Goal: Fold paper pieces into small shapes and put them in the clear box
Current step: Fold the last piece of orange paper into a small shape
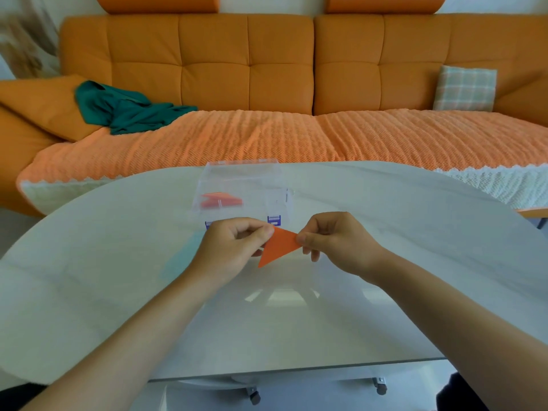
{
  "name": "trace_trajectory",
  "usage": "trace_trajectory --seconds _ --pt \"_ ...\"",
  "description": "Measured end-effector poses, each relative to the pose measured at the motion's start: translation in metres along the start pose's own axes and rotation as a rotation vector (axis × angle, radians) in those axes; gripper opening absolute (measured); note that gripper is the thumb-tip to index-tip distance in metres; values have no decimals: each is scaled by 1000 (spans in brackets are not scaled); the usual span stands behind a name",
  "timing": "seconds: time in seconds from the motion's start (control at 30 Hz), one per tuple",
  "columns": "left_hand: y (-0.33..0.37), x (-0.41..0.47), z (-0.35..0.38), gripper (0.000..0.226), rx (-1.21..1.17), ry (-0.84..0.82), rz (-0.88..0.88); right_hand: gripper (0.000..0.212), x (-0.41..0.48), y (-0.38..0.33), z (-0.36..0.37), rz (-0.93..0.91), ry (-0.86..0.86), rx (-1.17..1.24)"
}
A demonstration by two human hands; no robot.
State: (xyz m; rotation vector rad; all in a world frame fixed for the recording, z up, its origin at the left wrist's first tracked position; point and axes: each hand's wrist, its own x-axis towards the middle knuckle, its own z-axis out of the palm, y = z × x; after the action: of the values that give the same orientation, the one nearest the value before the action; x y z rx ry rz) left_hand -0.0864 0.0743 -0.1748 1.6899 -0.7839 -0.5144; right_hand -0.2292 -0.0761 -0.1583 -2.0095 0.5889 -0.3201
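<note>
An orange paper piece folded into a triangle is held just above the white table, its long tip pointing down and left. My left hand pinches its upper left corner and my right hand pinches its right corner. Just behind my hands stands the clear box with blue latches, its lid open. A folded orange shape lies in the box's left part.
A faint light-blue paper lies on the table left of my left hand. Beyond the table stands an orange sofa with a green cloth and a checked cushion.
</note>
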Motion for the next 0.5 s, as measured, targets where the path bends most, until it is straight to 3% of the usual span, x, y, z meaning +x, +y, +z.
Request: trace_trajectory --seconds 0.13,0.23,0.33,0.5 --pt "1 -3 5 11 30 64 -21 17 -1 2 0 24 -26 -27" --pt "3 -6 8 14 161 20 42 7 -3 3 3 -13 -28 -164" --pt "6 -12 14 15 243 -33 77 4 -5 0 8 -98 0 -106" --pt "5 -11 18 14 108 -32 -26 10 -3 -4 6 -87 66 -76"
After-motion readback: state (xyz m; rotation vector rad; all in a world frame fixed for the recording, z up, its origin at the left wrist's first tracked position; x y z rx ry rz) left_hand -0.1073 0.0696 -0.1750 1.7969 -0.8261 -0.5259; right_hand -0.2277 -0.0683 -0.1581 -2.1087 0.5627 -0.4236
